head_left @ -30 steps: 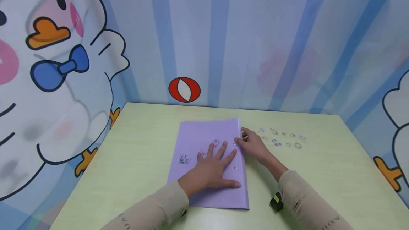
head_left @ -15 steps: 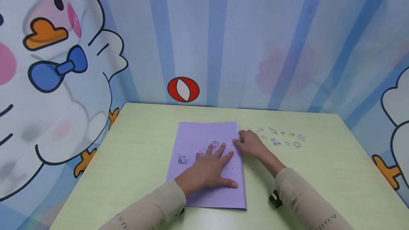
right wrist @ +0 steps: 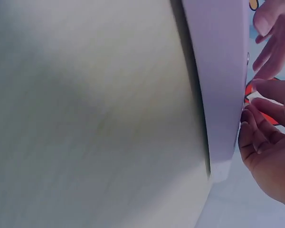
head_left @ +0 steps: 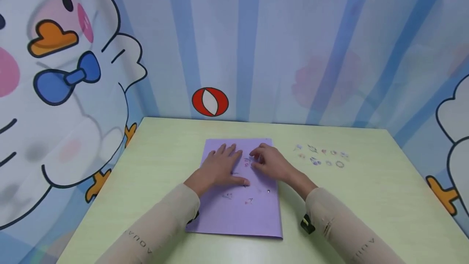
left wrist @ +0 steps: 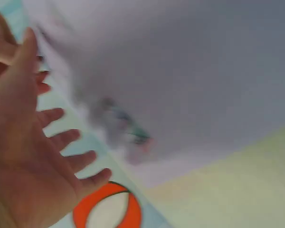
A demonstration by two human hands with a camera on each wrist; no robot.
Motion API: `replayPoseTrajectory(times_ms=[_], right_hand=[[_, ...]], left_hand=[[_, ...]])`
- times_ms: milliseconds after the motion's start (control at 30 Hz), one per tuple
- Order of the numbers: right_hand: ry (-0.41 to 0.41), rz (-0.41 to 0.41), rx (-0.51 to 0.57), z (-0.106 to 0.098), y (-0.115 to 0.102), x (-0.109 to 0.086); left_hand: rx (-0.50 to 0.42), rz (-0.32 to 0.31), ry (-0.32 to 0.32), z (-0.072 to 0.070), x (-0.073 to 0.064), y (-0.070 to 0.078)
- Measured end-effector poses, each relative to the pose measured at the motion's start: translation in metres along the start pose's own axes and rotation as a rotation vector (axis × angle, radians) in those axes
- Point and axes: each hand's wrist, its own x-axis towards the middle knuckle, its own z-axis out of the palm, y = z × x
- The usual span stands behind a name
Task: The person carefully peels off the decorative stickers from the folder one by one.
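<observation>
A purple folder (head_left: 234, 219) lies on the table with several small coloured pictures on its cover. My left hand (head_left: 218, 168) rests on the upper left of the cover, fingers spread. To its right is my right hand (head_left: 272, 163), its fingers bent and its thumb apart from the index finger, over the upper right of the cover. A small reddish picture (head_left: 247, 162) shows just beside those fingertips. Nothing is visible between them. In the right wrist view, the folder's thick spine (right wrist: 218, 71) passes beside the right hand (right wrist: 270, 137). The left wrist view is blurred.
Two rows of small stickers or pictures (head_left: 314, 161) lie on the pale green table (head_left: 351, 199) to the right of the folder. A printed cloth (head_left: 227, 44) with a duck and a red ball stands behind the table.
My left hand has shifted up and left across the cover, uncovering small pictures lower down. My right hand has left the folder's right edge and moved in over the cover.
</observation>
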Motion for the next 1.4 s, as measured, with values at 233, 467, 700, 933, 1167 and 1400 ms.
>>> replayPoseTrajectory(times_ms=[233, 467, 700, 933, 1167, 1400], right_hand=[[-0.053, 0.02, -0.116, 0.016, -0.002, 0.011], [-0.054, 0.072, -0.152, 0.02, -0.007, 0.013], [-0.063, 0.114, -0.118, 0.019, -0.007, 0.016], [-0.094, 0.18, -0.077, 0.019, -0.007, 0.017], [-0.1, 0.193, -0.034, 0.022, -0.006, 0.016], [-0.115, 0.201, 0.03, 0.016, -0.007, 0.014]], left_hand=[[-0.047, -0.034, -0.079, 0.019, 0.01, -0.012], [-0.026, -0.047, -0.062, 0.024, 0.013, -0.012], [-0.016, -0.052, -0.045, 0.025, 0.015, -0.013], [-0.011, -0.068, -0.065, 0.026, 0.012, -0.01], [-0.019, -0.071, -0.058, 0.024, 0.009, -0.009], [-0.015, -0.069, -0.06, 0.023, 0.01, -0.008]])
